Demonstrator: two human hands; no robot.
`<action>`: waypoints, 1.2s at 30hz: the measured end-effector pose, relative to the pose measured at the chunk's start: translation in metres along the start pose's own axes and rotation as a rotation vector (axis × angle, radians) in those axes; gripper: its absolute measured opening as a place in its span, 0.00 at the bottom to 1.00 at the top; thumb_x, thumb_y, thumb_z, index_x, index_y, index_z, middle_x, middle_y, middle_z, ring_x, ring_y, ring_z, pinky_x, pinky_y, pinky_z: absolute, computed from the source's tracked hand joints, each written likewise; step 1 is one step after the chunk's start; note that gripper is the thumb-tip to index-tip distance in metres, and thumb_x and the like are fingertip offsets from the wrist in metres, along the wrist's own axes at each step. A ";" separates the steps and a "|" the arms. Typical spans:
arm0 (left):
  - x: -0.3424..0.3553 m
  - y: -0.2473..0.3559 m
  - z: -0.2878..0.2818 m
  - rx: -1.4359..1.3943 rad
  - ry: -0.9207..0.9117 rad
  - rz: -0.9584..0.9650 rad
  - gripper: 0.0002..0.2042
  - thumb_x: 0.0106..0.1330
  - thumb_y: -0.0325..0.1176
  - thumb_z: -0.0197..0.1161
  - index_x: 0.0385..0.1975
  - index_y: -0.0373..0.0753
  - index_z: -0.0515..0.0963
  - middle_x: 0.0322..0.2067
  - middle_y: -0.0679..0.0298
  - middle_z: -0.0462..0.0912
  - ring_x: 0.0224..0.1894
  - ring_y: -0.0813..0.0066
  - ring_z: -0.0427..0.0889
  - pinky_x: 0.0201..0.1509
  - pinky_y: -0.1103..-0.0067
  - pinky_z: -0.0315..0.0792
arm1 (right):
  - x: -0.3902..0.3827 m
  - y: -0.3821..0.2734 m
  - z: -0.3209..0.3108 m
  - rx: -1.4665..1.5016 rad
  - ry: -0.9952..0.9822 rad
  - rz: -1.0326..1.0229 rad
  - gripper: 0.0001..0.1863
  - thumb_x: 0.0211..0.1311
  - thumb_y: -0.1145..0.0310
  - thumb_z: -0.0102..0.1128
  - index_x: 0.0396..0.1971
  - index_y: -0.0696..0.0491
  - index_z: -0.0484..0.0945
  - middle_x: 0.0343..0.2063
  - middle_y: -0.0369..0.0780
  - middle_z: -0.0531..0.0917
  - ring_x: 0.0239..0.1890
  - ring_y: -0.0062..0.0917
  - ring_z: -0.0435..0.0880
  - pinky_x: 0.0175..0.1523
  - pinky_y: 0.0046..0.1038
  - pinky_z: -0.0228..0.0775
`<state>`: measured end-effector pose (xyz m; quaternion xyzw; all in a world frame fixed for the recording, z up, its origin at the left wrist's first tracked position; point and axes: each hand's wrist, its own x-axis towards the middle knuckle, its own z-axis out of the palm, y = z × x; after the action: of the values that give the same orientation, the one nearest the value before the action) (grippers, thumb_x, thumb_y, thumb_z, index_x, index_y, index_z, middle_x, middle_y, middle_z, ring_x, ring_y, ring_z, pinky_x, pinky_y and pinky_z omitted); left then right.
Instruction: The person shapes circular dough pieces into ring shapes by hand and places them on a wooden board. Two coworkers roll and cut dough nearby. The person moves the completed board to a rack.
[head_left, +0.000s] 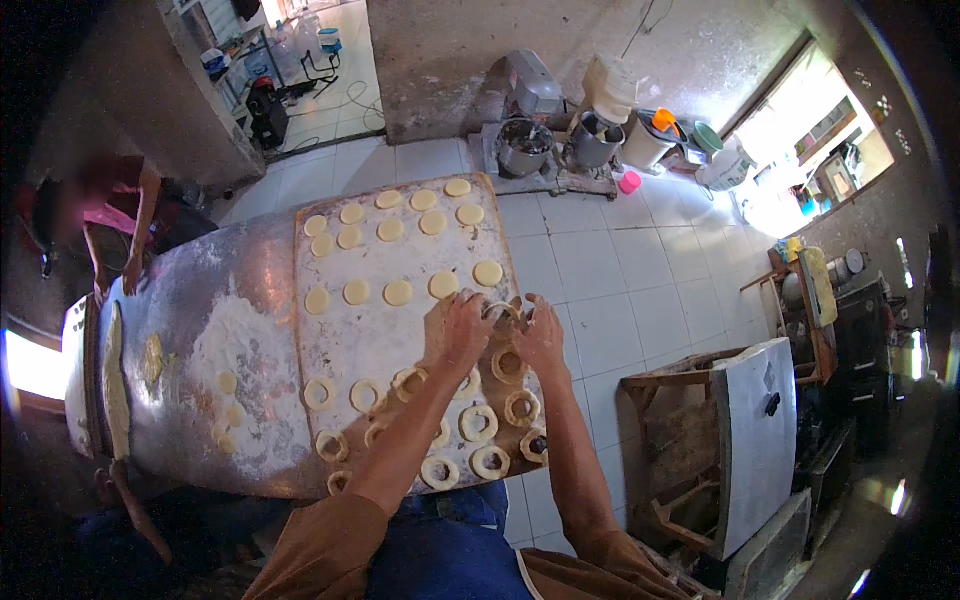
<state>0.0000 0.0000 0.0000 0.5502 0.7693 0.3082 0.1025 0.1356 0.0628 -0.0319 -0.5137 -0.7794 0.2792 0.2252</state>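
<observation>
My left hand (465, 330) and my right hand (540, 338) meet over the right edge of a floured board (385, 340). Between their curled fingers is a dough ring (502, 310), gripped at both sides. Flat dough discs (398, 292) lie in rows on the far half of the board. Nearer to me are several dough rings (479, 423) with open centres, some partly hidden under my forearms. One ring (510, 366) rests just below my hands.
Left of the board, a metal tabletop (190, 330) carries flour, small dough pieces and a long dough strip (117, 370). A co-worker's hands (132, 275) touch its far left edge; another forearm (140, 510) shows lower left. Mixers (525, 145) stand by the wall, a metal-topped stand (757, 440) at right.
</observation>
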 end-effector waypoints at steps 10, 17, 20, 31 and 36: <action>0.042 -0.072 -0.004 0.376 0.369 0.144 0.18 0.56 0.38 0.63 0.43 0.38 0.71 0.30 0.55 0.79 0.36 0.52 0.78 0.45 0.64 0.69 | 0.096 -0.006 0.060 -0.328 0.004 -0.420 0.20 0.48 0.74 0.58 0.45 0.58 0.75 0.40 0.50 0.79 0.47 0.45 0.75 0.52 0.41 0.67; -0.027 -0.116 -0.028 -0.429 0.191 0.050 0.20 0.52 0.30 0.66 0.44 0.37 0.68 0.29 0.53 0.80 0.37 0.52 0.81 0.38 0.65 0.73 | 0.077 -0.052 0.041 0.017 -0.136 -0.290 0.11 0.44 0.70 0.70 0.28 0.58 0.80 0.28 0.42 0.84 0.30 0.28 0.83 0.39 0.28 0.74; -0.124 -0.137 -0.131 -0.478 0.179 -0.159 0.14 0.52 0.25 0.65 0.40 0.36 0.77 0.33 0.54 0.81 0.41 0.56 0.81 0.45 0.67 0.73 | 0.013 -0.105 0.078 0.447 -0.441 -0.248 0.11 0.45 0.75 0.66 0.33 0.57 0.82 0.26 0.41 0.84 0.30 0.23 0.82 0.37 0.27 0.74; -0.283 -0.280 -0.250 0.435 0.607 -0.453 0.15 0.54 0.26 0.62 0.43 0.34 0.76 0.38 0.50 0.77 0.42 0.55 0.77 0.49 0.67 0.70 | -0.132 -0.261 0.301 -0.158 -0.243 -0.837 0.12 0.51 0.70 0.61 0.36 0.57 0.77 0.35 0.48 0.80 0.41 0.42 0.79 0.46 0.39 0.70; -0.279 -0.289 -0.218 -0.285 0.602 -0.324 0.12 0.59 0.29 0.62 0.41 0.33 0.77 0.33 0.53 0.80 0.37 0.59 0.80 0.44 0.69 0.73 | -0.131 -0.287 0.259 0.144 -0.780 -0.483 0.15 0.48 0.69 0.66 0.34 0.59 0.73 0.30 0.45 0.83 0.32 0.39 0.81 0.41 0.35 0.75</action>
<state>-0.2304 -0.3915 -0.0486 0.2864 0.7913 0.5402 -0.0052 -0.1751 -0.2025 -0.0411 -0.1569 -0.8818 0.4446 0.0088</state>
